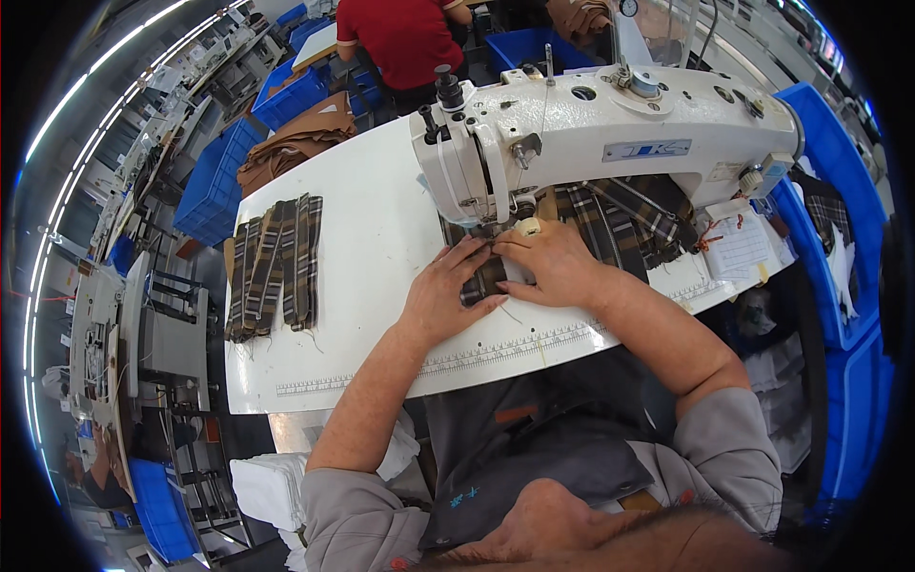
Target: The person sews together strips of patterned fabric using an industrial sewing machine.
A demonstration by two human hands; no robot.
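Note:
A strip of dark plaid cloth [488, 278] lies under the needle end of a white sewing machine [562, 110]. My left hand [444, 291] rests on its left side, fingers stretched toward the presser foot and thumb spread from them. From the right, my right hand [555, 265] lies on the same strip, fingertips close to the foot and thumb apart. A pale yellowish band shows by its fingertips; I cannot tell whether it is worn. The fingers partly hide the needle area. More plaid pieces [624, 224] lie beneath the machine arm, right of my right hand.
Stacked plaid strips [276, 267] lie at the table's left. A printed ruler [448, 362] runs along the front edge of the white table [367, 224]. Blue bins [848, 296] stand at right, brown cloth [303, 138] behind left. A person in red [396, 43] sits beyond.

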